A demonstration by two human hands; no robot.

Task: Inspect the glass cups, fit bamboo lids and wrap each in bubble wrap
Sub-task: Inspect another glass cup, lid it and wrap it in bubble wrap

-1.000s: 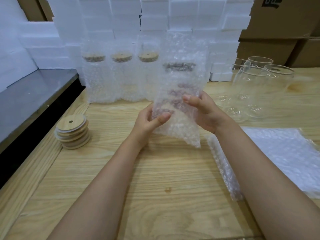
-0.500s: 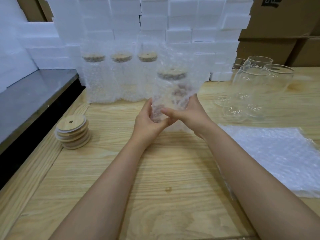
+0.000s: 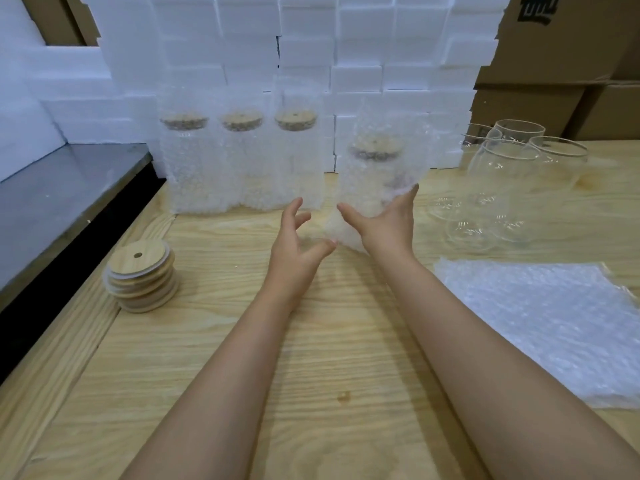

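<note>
Left hand (image 3: 294, 247) now loose beside cup (image 3: 377, 181)

A packing workshop: stacked white foam blocks (image 3: 363, 46), cardboard boxes (image 3: 554, 64) and bubble wrap sheets (image 3: 540, 323) around a wooden bench (image 3: 311, 375)

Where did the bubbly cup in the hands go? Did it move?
Yes. The wrapped cup moved lower and farther back, toward the right end of the row of three wrapped cups.
</note>
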